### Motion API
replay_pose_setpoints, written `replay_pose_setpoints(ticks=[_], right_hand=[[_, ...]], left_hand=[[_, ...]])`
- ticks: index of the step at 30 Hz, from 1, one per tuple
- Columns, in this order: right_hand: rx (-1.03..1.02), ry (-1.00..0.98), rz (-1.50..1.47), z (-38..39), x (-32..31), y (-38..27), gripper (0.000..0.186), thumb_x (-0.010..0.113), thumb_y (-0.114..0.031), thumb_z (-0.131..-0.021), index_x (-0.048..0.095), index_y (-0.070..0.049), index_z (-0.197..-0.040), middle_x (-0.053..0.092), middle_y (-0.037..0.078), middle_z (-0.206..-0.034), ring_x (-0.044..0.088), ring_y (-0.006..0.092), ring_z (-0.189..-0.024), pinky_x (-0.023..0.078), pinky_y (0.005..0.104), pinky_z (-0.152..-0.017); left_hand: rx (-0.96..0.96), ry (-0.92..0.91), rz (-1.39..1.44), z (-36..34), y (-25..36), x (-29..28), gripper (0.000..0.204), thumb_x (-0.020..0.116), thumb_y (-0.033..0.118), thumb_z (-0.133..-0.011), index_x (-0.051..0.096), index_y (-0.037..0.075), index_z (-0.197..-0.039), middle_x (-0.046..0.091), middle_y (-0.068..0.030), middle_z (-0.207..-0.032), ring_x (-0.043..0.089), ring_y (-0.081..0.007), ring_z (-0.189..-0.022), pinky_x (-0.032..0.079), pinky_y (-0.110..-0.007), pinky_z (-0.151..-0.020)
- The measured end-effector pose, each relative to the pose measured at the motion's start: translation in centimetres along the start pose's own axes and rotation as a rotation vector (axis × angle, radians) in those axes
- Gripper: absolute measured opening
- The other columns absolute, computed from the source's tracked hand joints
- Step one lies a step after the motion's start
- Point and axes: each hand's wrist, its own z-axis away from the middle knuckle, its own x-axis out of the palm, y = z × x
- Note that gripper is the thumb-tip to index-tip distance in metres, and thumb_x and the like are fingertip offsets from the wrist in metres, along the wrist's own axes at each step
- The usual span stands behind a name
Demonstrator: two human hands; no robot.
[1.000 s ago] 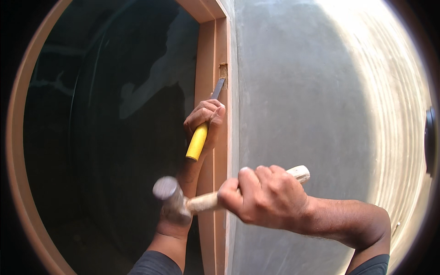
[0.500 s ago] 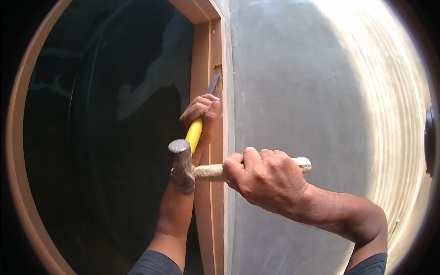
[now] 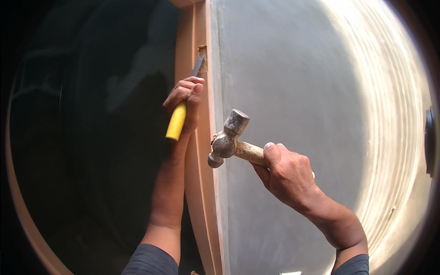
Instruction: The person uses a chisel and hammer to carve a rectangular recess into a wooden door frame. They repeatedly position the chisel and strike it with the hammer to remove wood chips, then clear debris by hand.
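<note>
My left hand is wrapped round a chisel with a yellow handle. Its steel blade rests at a rough rectangular recess cut in the wooden door frame. My right hand grips a hammer by its pale, worn wooden handle. The ball-peen head is raised to the right of the chisel, apart from it, with the flat face upward and the ball end down.
A grey plastered wall stands right of the frame, lit brightly toward its edge. The doorway on the left opens on a dark space. A dark round object shows at the far right rim.
The hammer has risen and swung rightward, away from my left forearm, its head turning. My left hand keeps hold of the chisel. The view has shifted, placing the frame farther left.
</note>
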Motion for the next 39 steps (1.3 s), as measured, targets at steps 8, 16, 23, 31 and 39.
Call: replay_pose_setpoints(ticks=[8,16,23,31,39], right_hand=[[0.477,-0.048,-0.861,9.0,3.4,-0.5,0.020,0.072,-0.010,-0.089,0.053,-0.003,-0.089,0.070,0.014,-0.077,0.067,0.0256,-0.057,0.050,0.0377,-0.050],[0.887,0.037,-1.101,17.5,4.3,-5.0,0.028,0.082,-0.015,-0.090,0.059,-0.003,-0.079,0.061,-0.001,-0.063,0.056,0.0067,-0.054,0.045,0.0282,-0.049],[1.123,-0.158,-1.378,21.9,4.7,-4.3,0.032,0.078,-0.008,-0.087,0.055,-0.007,-0.064,0.055,-0.001,-0.056,0.052,0.0078,-0.049,0.041,0.0276,-0.045],[1.219,-0.301,-1.320,25.9,4.2,-3.9,0.021,0.076,-0.003,-0.081,0.058,-0.004,-0.070,0.057,0.001,-0.056,0.055,0.0103,-0.048,0.044,0.0290,-0.046],[1.287,-0.145,-1.148,28.0,6.2,-5.9,0.023,0.078,-0.004,-0.083,0.058,-0.002,-0.073,0.058,0.004,-0.057,0.057,0.0127,-0.046,0.047,0.0288,-0.044]], left_hand=[[0.023,0.021,0.029,-0.1,-0.6,-1.4,0.029,0.065,0.007,-0.102,0.052,0.006,-0.076,0.066,-0.0079,-0.082,0.072,-0.0288,-0.104,0.056,-0.044,-0.096],[-0.040,-0.004,0.081,0.6,-0.9,-0.3,0.028,0.065,0.021,-0.104,0.055,0.012,-0.079,0.071,-0.0079,-0.091,0.069,-0.0289,-0.118,0.050,-0.049,-0.109],[-0.072,0.022,0.024,0.6,-0.3,-0.7,0.033,0.065,0.018,-0.104,0.050,0.012,-0.075,0.069,-0.0073,-0.085,0.071,-0.0295,-0.109,0.050,-0.049,-0.108],[-0.137,0.054,0.083,-1.3,-0.2,-1.1,0.039,0.065,0.020,-0.105,0.048,0.009,-0.072,0.062,-0.0036,-0.073,0.073,-0.0220,-0.095,0.046,-0.048,-0.112],[-0.229,-0.024,0.100,-7.0,-0.6,-2.0,0.054,0.060,0.047,-0.105,0.055,0.009,-0.068,0.051,-0.0018,-0.064,0.066,-0.0166,-0.073,0.049,-0.055,-0.109]])
